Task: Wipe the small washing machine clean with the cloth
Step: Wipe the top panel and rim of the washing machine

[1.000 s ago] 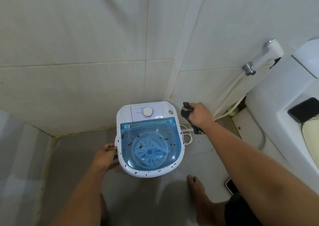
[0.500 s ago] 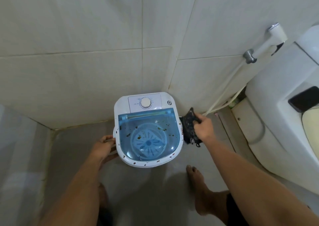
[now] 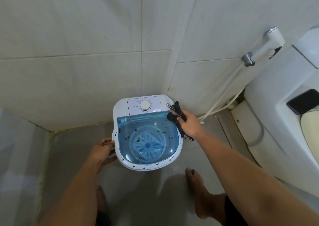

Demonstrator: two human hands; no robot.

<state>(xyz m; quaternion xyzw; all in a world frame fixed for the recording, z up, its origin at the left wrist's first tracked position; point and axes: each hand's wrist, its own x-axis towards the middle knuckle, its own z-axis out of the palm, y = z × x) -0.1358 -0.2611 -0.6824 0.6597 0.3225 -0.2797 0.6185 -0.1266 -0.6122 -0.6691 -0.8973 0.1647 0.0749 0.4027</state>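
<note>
A small white washing machine (image 3: 121, 107) stands on the floor in the tiled corner. Its clear blue lid (image 3: 146, 139) and white rim carry brown specks. A round dial (image 3: 144, 105) sits on the back panel. My right hand (image 3: 190, 126) grips a dark cloth (image 3: 176, 113), which touches the machine's back right corner at the lid edge. My left hand (image 3: 101, 152) holds the machine's left side at the rim, fingers curled around it.
A white toilet (image 3: 283, 125) fills the right side, with a dark phone (image 3: 303, 101) on it. A bidet sprayer (image 3: 269, 43) hangs on the wall with its hose (image 3: 222, 98) running down behind the machine. My bare feet (image 3: 198, 187) stand on the grey floor.
My right hand has brought the cloth from beside the machine's right wall up onto its back right corner. My left hand has kept its hold on the left side.
</note>
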